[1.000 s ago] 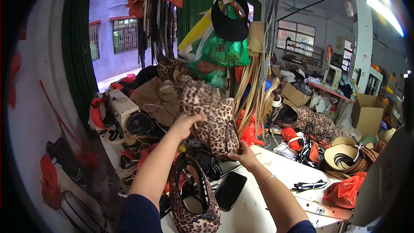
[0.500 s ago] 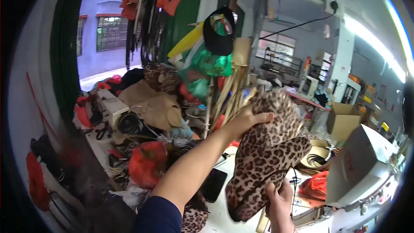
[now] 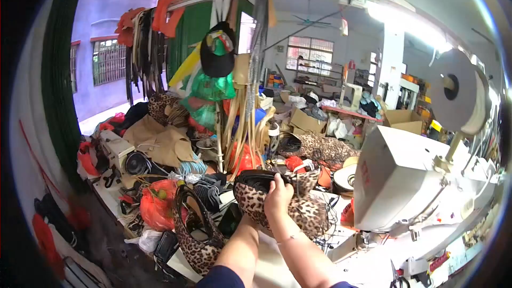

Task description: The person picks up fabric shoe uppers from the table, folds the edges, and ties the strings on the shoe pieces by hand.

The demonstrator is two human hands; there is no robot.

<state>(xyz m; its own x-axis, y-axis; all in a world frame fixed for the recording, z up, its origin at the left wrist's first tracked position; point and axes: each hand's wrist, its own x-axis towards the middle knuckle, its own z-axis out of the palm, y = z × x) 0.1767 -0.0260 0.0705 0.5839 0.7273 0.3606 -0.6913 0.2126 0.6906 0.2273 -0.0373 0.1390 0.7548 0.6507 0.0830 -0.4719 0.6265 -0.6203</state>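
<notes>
A leopard-print hat (image 3: 250,202) with a dark inner side is held in front of me, above the white table. My right hand (image 3: 278,196) is closed on its near edge, with the fingers up over the dark rim. From below, my left hand (image 3: 247,229) holds the same hat; its fingers are hidden behind the fabric. Left of my left forearm lies a second leopard-print hat (image 3: 184,242), its dark oval opening turned up. Dark cords (image 3: 332,218) hang or lie just right of the held hat.
A white sewing machine (image 3: 381,181) stands close on the right, with a large white spool (image 3: 460,90) above it. Red plastic bags (image 3: 158,205), brown cloth (image 3: 160,136) and bundled strips (image 3: 242,117) crowd the left and back. Scissors (image 3: 397,274) lie at lower right.
The held hat has come down and left, with its dark inner side now showing. My right hand has moved up to its rim, and my left hand has gone under it. The view has swung right.
</notes>
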